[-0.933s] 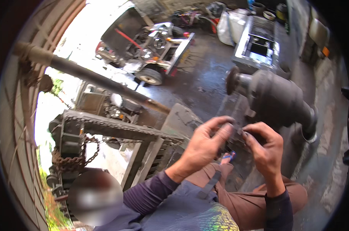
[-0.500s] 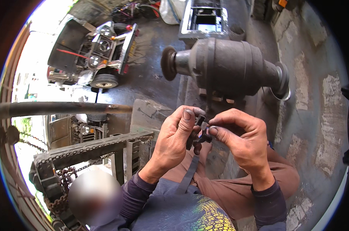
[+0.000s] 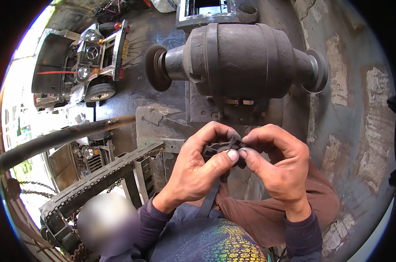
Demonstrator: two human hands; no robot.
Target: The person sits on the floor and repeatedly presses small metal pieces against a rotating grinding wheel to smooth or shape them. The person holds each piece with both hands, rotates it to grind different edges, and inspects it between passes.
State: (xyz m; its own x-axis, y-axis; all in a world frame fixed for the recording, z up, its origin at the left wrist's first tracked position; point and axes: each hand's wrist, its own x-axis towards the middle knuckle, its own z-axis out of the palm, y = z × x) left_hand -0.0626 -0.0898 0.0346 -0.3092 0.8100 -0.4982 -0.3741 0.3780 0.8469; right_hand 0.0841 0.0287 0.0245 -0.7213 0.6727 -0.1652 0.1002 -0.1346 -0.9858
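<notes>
In front of my chest, a small dark angular part [image 3: 224,147] of a kind I cannot make out sits between my fingertips. My left hand [image 3: 196,163] is closed round its left side, with the thumb pressed along the front. My right hand [image 3: 276,163] pinches its right end between thumb and forefinger. The fingers cover much of the part. A grey strap [image 3: 208,198] runs up from my lap to just below the hands; whether it joins the part is hidden.
A large grey bench grinder [image 3: 241,61] with a wheel at each end stands just beyond my hands. At left are a rusty pipe [image 3: 62,139], a chain-draped metal frame [image 3: 106,181] and a vehicle with its hood raised [image 3: 86,65]. A scuffed wall [image 3: 351,100] rises at right.
My left thumb has come down across the dark part, and both hands' fingertips are closer together around it. The view has shifted, so the grinder appears larger and farther left.
</notes>
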